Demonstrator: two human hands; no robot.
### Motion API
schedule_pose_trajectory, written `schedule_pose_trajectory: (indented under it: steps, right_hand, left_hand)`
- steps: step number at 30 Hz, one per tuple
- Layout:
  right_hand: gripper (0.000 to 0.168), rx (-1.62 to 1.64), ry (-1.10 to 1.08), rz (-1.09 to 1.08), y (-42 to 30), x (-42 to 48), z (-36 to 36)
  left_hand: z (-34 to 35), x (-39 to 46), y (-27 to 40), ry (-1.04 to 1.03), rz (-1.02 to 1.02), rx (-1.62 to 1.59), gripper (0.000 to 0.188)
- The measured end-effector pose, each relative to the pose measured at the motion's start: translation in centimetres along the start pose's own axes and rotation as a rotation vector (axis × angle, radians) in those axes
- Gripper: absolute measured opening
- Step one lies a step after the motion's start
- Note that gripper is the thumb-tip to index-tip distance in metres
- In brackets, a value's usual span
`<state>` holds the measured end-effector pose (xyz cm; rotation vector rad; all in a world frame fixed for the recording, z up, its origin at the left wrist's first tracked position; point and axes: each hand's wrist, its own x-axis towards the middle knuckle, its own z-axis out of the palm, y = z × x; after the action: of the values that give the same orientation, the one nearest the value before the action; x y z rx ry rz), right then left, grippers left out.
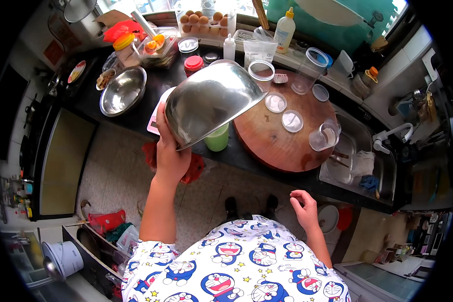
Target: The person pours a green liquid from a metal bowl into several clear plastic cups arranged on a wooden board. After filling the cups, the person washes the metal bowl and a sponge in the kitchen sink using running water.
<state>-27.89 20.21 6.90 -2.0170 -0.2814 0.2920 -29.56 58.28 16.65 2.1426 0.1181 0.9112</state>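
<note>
My left hand [171, 151] grips the rim of a stainless steel bowl [215, 98], which is tipped over on its side above the counter. Below the bowl's lower edge a container with green contents [217, 139] shows in part. A pink kitchen scale [153, 124] sits behind my hand, mostly hidden by the bowl. My right hand [305, 205] hangs in front of the counter with its fingers loosely curled, touching nothing. On the round wooden chopping board [264, 143] are clear plastic cups [320, 137] and round lids [292, 120].
A second steel bowl [123, 91] stands at the left by jars and a plastic box. Eggs [204, 19] in a clear holder, a yellow-capped bottle [284, 32] and a squeeze bottle [229, 47] stand towards the window. At the right is a sink [349, 177] with cloths and a faucet [390, 136].
</note>
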Motion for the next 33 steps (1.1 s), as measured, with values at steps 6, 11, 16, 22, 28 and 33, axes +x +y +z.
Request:
schedule_pose_trajectory:
  steps: [6, 11, 16, 22, 28, 33]
  right_hand:
    - [0.016, 0.013, -0.018, -0.004, 0.4, 0.3, -1.2]
    - [0.016, 0.019, -0.045, -0.028, 2.3, 1.5, -4.8]
    - [0.016, 0.035, -0.111, -0.084, 5.4, 2.7, -10.3]
    - [0.015, 0.08, -0.165, -0.162, 9.7, 4.1, -19.1]
    - [0.015, 0.085, -0.206, -0.157, 14.8, 4.5, -28.4]
    - [0.013, 0.148, -0.2, -0.14, 17.4, 5.1, -32.3]
  left_hand:
    - [0.5, -0.4, 0.3, 0.016, -0.092, -0.03, 0.076]
    - [1.7, -0.7, 1.2, 0.104, -0.088, 0.007, 0.075]
    - [5.2, -1.4, 3.6, 0.337, -0.324, -0.126, 0.074]
    - [8.8, -1.3, 2.8, 0.82, -0.656, -0.51, 0.025]
    - [7.7, -2.3, 3.7, 1.265, -0.609, -0.727, 0.024]
    - [7.5, -2.3, 5.0, 1.305, -0.67, -0.83, 0.041]
